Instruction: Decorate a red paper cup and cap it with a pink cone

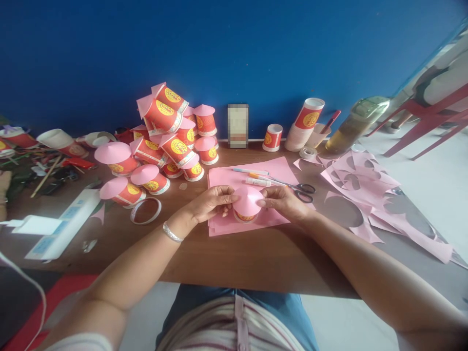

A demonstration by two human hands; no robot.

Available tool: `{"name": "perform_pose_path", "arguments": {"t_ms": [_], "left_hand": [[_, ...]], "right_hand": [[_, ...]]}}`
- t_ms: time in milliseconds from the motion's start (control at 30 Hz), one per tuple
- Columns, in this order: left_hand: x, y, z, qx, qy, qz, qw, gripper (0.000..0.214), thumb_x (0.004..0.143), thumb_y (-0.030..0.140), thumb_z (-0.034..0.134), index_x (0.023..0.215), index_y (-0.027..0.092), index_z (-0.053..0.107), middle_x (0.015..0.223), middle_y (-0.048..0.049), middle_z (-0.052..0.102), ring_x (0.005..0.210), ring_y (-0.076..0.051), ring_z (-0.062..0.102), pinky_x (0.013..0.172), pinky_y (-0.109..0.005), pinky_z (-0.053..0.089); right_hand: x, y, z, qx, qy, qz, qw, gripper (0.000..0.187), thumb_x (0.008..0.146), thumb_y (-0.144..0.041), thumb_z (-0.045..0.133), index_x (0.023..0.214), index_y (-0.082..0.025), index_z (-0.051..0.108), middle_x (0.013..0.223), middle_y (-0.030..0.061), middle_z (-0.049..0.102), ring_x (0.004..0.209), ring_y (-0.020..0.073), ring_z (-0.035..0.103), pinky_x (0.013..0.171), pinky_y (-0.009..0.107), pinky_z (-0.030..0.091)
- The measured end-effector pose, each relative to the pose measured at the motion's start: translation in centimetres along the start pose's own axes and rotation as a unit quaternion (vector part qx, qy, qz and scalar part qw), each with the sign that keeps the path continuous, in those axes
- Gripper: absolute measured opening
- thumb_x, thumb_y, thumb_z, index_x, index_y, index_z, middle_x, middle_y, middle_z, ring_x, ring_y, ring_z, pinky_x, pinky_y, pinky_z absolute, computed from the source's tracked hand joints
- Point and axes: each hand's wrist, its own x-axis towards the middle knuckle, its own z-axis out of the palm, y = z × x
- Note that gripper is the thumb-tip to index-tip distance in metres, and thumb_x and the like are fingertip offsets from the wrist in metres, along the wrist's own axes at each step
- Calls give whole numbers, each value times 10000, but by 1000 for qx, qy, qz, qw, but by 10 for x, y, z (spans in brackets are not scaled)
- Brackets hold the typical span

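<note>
A pink paper cone (pixel 247 200) sits like a roof over a red paper cup (pixel 245 217), most of which it hides. My left hand (pixel 214 202) pinches the cone's left rim between thumb and fingers. On the opposite side my right hand (pixel 283 202) grips the right rim the same way. Under the cup lies a stack of pink paper sheets (pixel 219 181). Just behind the cone, a glue stick (pixel 258 182), an orange marker (pixel 260 176), a blue pen (pixel 251 171) and scissors (pixel 305 192) rest on the sheets or by their edge.
Several cone-topped red cups (pixel 175 146) are piled at left. A paper ring (pixel 146 210) and a power strip (pixel 66 224) lie nearer. To the right stand a lone cup (pixel 272 138), a cup stack (pixel 305 124), a bottle (pixel 354 124) and pink paper scraps (pixel 365 180).
</note>
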Motion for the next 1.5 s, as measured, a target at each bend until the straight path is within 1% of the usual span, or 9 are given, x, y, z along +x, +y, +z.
{"name": "perform_pose_path", "arguments": {"t_ms": [100, 300, 833, 1000, 1067, 1167, 1300, 1433, 1500], "left_hand": [[1, -1, -1, 5, -2, 6, 1000, 442, 624, 382, 975, 761, 142, 630, 607, 52, 583, 505, -49, 520, 468, -176, 452], [2, -1, -2, 6, -10, 10, 1000, 437, 625, 388, 974, 752, 138, 639, 598, 47, 586, 514, -58, 530, 477, -186, 487], [3, -2, -2, 15, -11, 2, 1000, 445, 641, 428, 960, 708, 144, 624, 560, 40, 561, 493, -62, 506, 477, -187, 485], [3, -4, -5, 11, -4, -3, 1000, 448, 633, 427, 963, 759, 141, 642, 601, 42, 568, 521, -64, 514, 487, -193, 476], [3, -5, -7, 12, -2, 1, 1000, 447, 644, 435, 955, 785, 144, 646, 619, 42, 569, 537, -69, 516, 490, -197, 471], [2, -4, -10, 24, 8, 15, 1000, 457, 650, 455, 945, 803, 151, 639, 631, 42, 566, 546, -77, 511, 487, -208, 453], [0, 0, -10, 49, 35, 44, 997, 496, 641, 491, 935, 820, 149, 624, 660, 37, 566, 563, -82, 501, 514, -221, 425], [-2, 2, -11, 62, 59, 108, 990, 544, 642, 476, 943, 952, 149, 639, 800, 19, 595, 705, -88, 535, 660, -216, 436], [-1, 1, -13, 86, 59, 146, 984, 572, 646, 475, 944, 1026, 166, 650, 896, 2, 602, 803, -109, 552, 739, -233, 451]], "right_hand": [[0, 1, 0, -1, -4, 1, 1000, 380, 731, -517, 894, 705, -188, 706, 683, -13, 659, 661, 141, 576, 680, 309, 472], [0, -4, 2, 3, -1, 8, 1000, 396, 675, -504, 929, 680, -182, 699, 657, -11, 650, 649, 141, 569, 672, 304, 470], [0, -1, 0, 1, -19, 18, 1000, 401, 731, -524, 890, 691, -181, 687, 667, -18, 643, 652, 143, 561, 677, 308, 417], [0, -3, 0, 3, -14, 13, 1000, 408, 735, -537, 889, 683, -189, 684, 662, -16, 634, 653, 149, 555, 688, 319, 427], [0, -3, -2, -2, -8, 5, 1000, 423, 763, -567, 865, 674, -193, 689, 654, -5, 625, 649, 155, 550, 686, 328, 428], [1, -1, -6, -19, 16, -8, 1000, 482, 831, -636, 783, 669, -190, 694, 658, 20, 623, 648, 165, 545, 674, 338, 423], [2, 2, -9, -51, 75, -19, 996, 546, 867, -701, 705, 725, -174, 709, 685, 26, 636, 648, 153, 542, 662, 325, 419], [4, 1, -5, -97, 133, -60, 985, 569, 888, -722, 662, 704, -183, 668, 675, 3, 611, 653, 139, 538, 668, 305, 436], [4, 0, -3, -111, 160, -92, 977, 529, 876, -714, 685, 771, -196, 697, 715, 9, 642, 683, 152, 573, 684, 311, 475]]}}
